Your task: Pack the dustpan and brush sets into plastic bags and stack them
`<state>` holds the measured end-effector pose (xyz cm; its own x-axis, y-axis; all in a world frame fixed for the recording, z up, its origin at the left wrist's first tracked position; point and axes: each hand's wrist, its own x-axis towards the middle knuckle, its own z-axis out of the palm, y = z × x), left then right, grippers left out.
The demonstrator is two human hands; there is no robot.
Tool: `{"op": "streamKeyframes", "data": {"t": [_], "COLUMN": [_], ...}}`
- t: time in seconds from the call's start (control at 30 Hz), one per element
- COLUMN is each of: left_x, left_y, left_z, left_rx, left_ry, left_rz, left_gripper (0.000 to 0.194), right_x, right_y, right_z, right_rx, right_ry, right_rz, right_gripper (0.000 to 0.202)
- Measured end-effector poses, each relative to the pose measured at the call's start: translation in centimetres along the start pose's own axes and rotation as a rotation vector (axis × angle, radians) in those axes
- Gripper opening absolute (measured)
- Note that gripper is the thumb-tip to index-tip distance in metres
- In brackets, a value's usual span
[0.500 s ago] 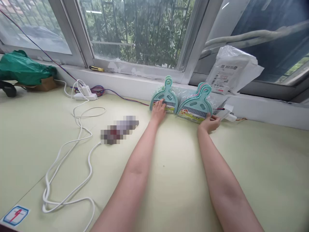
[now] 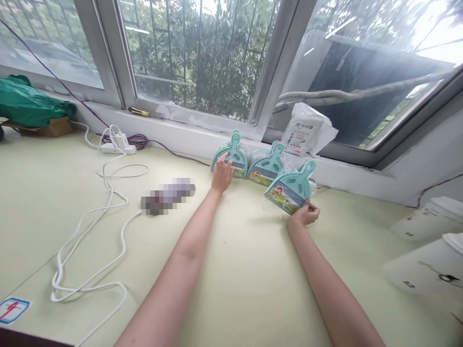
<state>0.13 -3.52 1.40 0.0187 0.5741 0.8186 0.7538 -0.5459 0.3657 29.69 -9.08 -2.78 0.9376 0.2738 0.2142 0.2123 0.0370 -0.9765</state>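
My right hand (image 2: 306,215) pinches the lower right corner of a teal dustpan and brush set (image 2: 292,185) in clear wrapping, its handle pointing up. The set is tilted, in front of a second stack of dustpan and brush sets (image 2: 266,166) by the wall. Resting with fingers spread on the front of the left stack of dustpan and brush sets (image 2: 237,156) is my left hand (image 2: 222,178). Both stacks stand upright with printed labels low on their fronts.
Behind the stacks, a white plastic package (image 2: 304,130) leans at the window. A power strip (image 2: 119,147) with white cables (image 2: 125,236) lies to the left, near a blurred object (image 2: 168,195). White containers (image 2: 427,265) stand at right. A screwdriver (image 2: 139,112) lies on the sill.
My right hand has drawn one dustpan and brush set out of the right stack, toward me. The left hand stays at the left stack. The view has turned right, showing the white containers.
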Motion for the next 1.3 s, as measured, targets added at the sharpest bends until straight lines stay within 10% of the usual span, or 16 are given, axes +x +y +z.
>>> {"op": "streamKeyframes", "data": {"t": [0.13, 0.23, 0.33, 0.43, 0.67, 0.77, 1.0, 1.3], "left_x": [-2.0, -3.6, -5.4, -7.4, -9.8, -9.4, -9.0, -9.3], "left_y": [2.8, 5.7, 8.6, 10.3, 9.6, 8.7, 8.2, 9.6], "left_z": [-1.4, -1.7, -2.4, -3.9, -6.9, -7.4, -8.3, -8.4], "left_rx": [-0.226, -0.647, -1.053, -1.107, -1.174, -1.206, -1.164, -1.236], "left_ry": [0.009, -0.029, -0.424, -0.703, -0.499, -0.265, -0.241, -0.333], "left_rz": [-0.098, -0.434, -0.776, -0.832, -0.958, -1.045, -1.022, -0.913], "left_gripper": [0.04, 0.052, 0.061, 0.051, 0.033, 0.033, 0.04, 0.058], "right_x": [-1.9, -3.7, -5.3, -6.5, -9.4, -10.8, -11.9, -9.9], "right_y": [0.2, -0.1, -0.4, -0.7, -4.0, -5.0, -4.1, -3.9], "right_z": [-3.3, -4.8, -6.0, -7.4, -11.0, -11.5, -9.6, -9.4], "right_rx": [0.109, 0.188, 0.175, 0.101, 0.131, 0.09, 0.1, 0.453], "right_ry": [-0.13, -0.292, -0.382, -0.45, -0.523, -0.829, -1.339, -1.272], "right_rz": [-0.02, -0.039, -0.027, -0.019, -0.617, -0.817, -0.244, 0.307], "right_gripper": [0.02, 0.025, 0.029, 0.032, 0.035, 0.037, 0.037, 0.018]}}
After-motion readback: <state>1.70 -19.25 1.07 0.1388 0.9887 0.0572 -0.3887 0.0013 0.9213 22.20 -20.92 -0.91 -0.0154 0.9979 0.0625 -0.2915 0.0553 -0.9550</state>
